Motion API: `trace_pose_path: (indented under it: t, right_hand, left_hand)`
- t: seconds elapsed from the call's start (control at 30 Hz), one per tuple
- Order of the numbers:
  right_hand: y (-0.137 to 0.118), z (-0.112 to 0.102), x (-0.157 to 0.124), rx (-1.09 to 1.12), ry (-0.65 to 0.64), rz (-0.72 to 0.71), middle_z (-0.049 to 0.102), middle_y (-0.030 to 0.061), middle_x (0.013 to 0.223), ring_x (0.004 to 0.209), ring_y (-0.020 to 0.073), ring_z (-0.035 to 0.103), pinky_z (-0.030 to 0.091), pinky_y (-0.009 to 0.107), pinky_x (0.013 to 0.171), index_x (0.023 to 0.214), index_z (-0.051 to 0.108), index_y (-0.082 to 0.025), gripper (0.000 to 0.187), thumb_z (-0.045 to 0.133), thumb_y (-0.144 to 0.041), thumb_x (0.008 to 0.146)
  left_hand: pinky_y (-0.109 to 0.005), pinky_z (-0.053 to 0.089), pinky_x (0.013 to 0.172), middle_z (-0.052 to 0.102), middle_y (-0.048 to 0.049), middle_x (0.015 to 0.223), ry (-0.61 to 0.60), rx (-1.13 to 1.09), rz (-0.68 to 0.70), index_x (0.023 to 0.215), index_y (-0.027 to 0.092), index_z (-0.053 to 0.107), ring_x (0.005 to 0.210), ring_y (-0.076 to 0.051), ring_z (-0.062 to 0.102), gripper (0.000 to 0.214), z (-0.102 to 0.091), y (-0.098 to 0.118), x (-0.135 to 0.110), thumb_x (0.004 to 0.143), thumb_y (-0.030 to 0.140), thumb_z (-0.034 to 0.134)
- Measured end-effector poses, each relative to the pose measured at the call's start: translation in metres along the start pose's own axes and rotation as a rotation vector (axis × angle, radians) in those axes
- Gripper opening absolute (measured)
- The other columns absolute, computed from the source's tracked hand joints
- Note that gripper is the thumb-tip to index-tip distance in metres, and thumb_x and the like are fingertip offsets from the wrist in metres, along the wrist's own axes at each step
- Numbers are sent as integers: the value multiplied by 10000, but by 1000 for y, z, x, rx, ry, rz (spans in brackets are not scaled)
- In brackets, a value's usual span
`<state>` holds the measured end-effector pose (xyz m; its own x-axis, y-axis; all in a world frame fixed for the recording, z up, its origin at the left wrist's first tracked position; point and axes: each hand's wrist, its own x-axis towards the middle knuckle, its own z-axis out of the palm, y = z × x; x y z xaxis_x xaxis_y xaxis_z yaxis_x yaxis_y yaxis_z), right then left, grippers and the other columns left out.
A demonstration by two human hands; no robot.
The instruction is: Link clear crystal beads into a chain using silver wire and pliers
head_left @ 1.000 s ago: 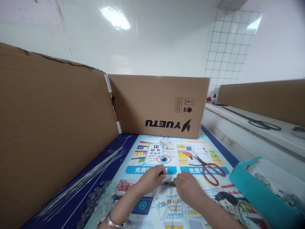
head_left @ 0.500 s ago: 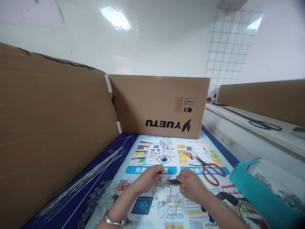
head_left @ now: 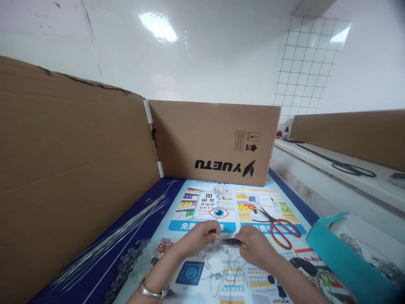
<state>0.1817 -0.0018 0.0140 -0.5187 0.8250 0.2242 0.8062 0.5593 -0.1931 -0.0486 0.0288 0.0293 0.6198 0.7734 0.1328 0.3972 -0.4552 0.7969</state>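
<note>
Near the front of the printed table cover, my left hand [head_left: 201,237] is closed in a pinch on a wire strand with clear beads [head_left: 218,275]. Below the fingers the strand hangs in loops with loose wire ends, partly blurred. My right hand [head_left: 255,247] is wrapped round pliers [head_left: 230,242] with dark jaws and a bit of yellow handle showing. The jaws point left and reach the beadwork just beside my left fingertips; whether they grip the wire I cannot tell.
Red-handled scissors [head_left: 281,230] lie beyond my right hand. A turquoise box [head_left: 348,257] with beadwork stands at right. At left are straight wires [head_left: 110,242], dark beads [head_left: 126,264] and red beads [head_left: 165,245]. Another beaded piece [head_left: 220,191] lies before the cardboard panel [head_left: 211,135].
The view has shifted slightly. Both hands keep almost the same place and grip, and the hanging beaded loops have moved a little.
</note>
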Motion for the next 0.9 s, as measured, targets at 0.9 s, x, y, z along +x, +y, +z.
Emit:
trace_pose_path:
  t: [0.9]
  right_hand:
    - [-12,-7,-2,-224,-91,-81,579,44,771,765,181,480,306,312,701,747,576,-180,142,443,-132,753]
  left_hand:
    - [-193,311,575,553,33,697,33,240,12,726,194,497,657,-122,462,148,11,13,1,696,98,388]
